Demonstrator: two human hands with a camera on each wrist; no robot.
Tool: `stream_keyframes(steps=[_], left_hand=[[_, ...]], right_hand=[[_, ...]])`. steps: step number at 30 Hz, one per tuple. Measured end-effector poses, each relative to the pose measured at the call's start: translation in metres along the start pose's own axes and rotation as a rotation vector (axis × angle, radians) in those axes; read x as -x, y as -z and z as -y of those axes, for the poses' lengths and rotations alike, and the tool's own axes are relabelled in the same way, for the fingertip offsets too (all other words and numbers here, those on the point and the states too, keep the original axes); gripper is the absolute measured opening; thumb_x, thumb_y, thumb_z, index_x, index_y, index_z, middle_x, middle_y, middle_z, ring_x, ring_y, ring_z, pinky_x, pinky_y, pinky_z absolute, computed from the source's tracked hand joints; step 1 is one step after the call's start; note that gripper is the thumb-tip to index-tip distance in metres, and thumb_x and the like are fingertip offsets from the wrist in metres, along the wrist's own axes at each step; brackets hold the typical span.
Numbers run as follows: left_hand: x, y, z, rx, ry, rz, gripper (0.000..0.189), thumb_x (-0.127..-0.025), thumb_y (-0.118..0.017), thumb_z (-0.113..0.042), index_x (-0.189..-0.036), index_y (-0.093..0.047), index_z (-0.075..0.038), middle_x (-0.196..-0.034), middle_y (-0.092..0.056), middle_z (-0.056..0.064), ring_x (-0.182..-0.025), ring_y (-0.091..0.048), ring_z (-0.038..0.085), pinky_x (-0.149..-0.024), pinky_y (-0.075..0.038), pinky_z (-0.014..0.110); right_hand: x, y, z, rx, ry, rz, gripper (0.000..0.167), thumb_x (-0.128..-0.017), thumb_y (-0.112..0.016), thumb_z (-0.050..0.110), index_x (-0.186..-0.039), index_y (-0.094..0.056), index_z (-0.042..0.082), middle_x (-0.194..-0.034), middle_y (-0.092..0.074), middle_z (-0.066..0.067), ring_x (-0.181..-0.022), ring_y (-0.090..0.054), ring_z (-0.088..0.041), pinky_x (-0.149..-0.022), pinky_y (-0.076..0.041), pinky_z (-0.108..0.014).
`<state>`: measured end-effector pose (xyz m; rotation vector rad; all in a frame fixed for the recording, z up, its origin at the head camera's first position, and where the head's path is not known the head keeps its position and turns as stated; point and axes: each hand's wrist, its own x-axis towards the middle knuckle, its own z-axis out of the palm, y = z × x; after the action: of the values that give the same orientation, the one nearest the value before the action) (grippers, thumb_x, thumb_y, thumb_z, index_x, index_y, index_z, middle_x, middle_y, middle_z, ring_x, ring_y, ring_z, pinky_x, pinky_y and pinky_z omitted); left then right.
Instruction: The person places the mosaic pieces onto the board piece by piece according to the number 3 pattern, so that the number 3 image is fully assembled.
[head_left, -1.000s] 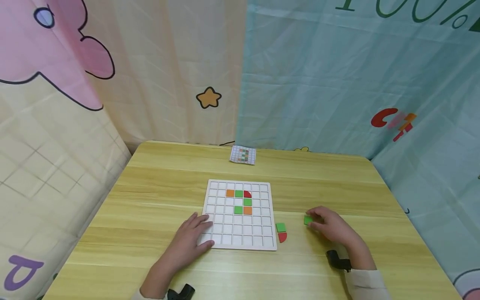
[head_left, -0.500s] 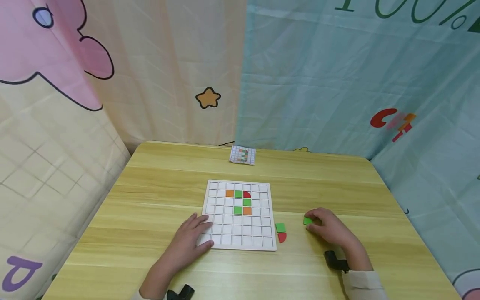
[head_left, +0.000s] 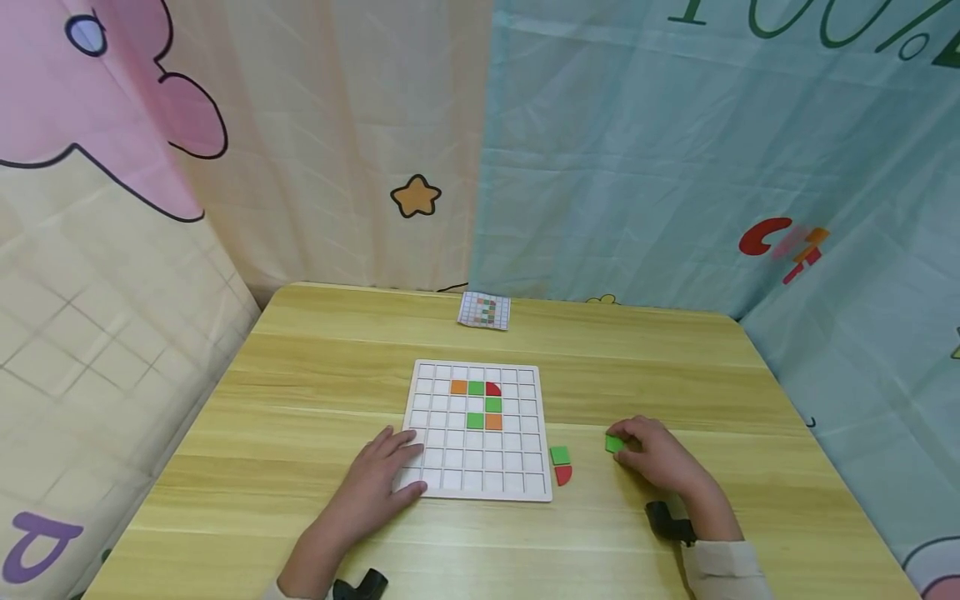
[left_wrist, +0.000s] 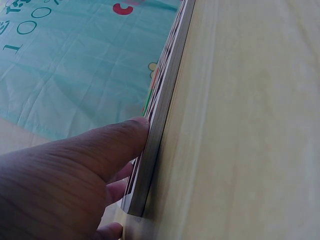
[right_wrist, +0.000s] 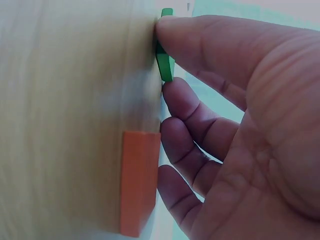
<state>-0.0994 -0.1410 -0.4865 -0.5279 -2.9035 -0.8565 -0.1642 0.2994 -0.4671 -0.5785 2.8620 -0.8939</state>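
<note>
At the left, the person's left hand (head_left: 371, 483) rests on the left edge of a flat white square-gridded board (head_left: 491, 460), thumb and fingers spread wide; in the left wrist view the thumb hides most of the other fingers. A black wrist-worn device (head_left: 362, 585) below it is cut off by the lower edge.

On the board's far half sit an orange square tile (head_left: 458, 387), green square tiles (head_left: 476, 388), a red quarter-round tile (head_left: 492, 389) and a second orange tile (head_left: 493, 422). Beyond, at the table's far side, lies a small printed grid card (head_left: 483, 311), its pattern too small to read fully.

Just right of the board, a loose green square (head_left: 560, 456) lies beyond a loose red quarter-round (head_left: 563, 475). Farther right, the person's right hand (head_left: 660, 454) pinches another green square tile (head_left: 613, 444) between thumb and forefinger, partly covering it; whether it touches the table is hard to judge. An orange block (right_wrist: 136, 185), beside the other fingertips, shows only in the right wrist view.
</note>
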Motion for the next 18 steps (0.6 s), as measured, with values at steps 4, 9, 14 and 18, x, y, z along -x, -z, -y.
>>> stream_keyframes(steps=[4, 9, 14, 18], left_hand=[[-0.0001, 0.0005, 0.0000, -0.003, -0.005, -0.001, 0.051, -0.085, -0.078, -0.028, -0.128, -0.064, -0.004, -0.141, -0.053, 0.014, -0.139, -0.035, 0.045, -0.114, -0.027, 0.059], [0.0003, 0.0018, -0.0005, 0.005, -0.003, -0.002, 0.051, -0.085, -0.078, -0.027, -0.128, -0.064, -0.004, -0.141, -0.053, 0.014, -0.139, -0.035, 0.045, -0.114, -0.027, 0.059], [0.0001, 0.0001, 0.0003, 0.003, -0.006, -0.012, 0.051, -0.085, -0.079, -0.027, -0.128, -0.064, -0.004, -0.141, -0.054, 0.014, -0.138, -0.035, 0.045, -0.114, -0.027, 0.059], [0.0003, -0.0014, 0.0004, -0.003, -0.008, -0.019, 0.051, -0.084, -0.079, -0.028, -0.127, -0.065, -0.004, -0.140, -0.054, 0.014, -0.138, -0.036, 0.046, -0.113, -0.027, 0.059]], right_hand=[[0.0002, -0.0010, 0.0001, 0.002, -0.003, -0.006, 0.022, -0.087, -0.073, 0.003, -0.108, -0.070, 0.006, -0.100, -0.062, 0.000, -0.096, -0.054, -0.025, -0.085, -0.046, -0.047], [-0.0001, -0.0016, -0.0002, 0.005, -0.001, -0.021, 0.021, -0.087, -0.072, 0.003, -0.108, -0.070, 0.006, -0.100, -0.063, 0.000, -0.097, -0.055, -0.025, -0.085, -0.047, -0.046], [0.0001, -0.0017, -0.0013, 0.008, -0.003, -0.022, 0.020, -0.088, -0.071, 0.004, -0.108, -0.070, 0.007, -0.099, -0.062, 0.001, -0.096, -0.055, -0.024, -0.084, -0.047, -0.045], [0.0002, -0.0024, -0.0020, 0.004, -0.006, -0.020, 0.018, -0.089, -0.070, 0.004, -0.107, -0.070, 0.007, -0.099, -0.062, 0.001, -0.095, -0.055, -0.023, -0.083, -0.047, -0.045]])
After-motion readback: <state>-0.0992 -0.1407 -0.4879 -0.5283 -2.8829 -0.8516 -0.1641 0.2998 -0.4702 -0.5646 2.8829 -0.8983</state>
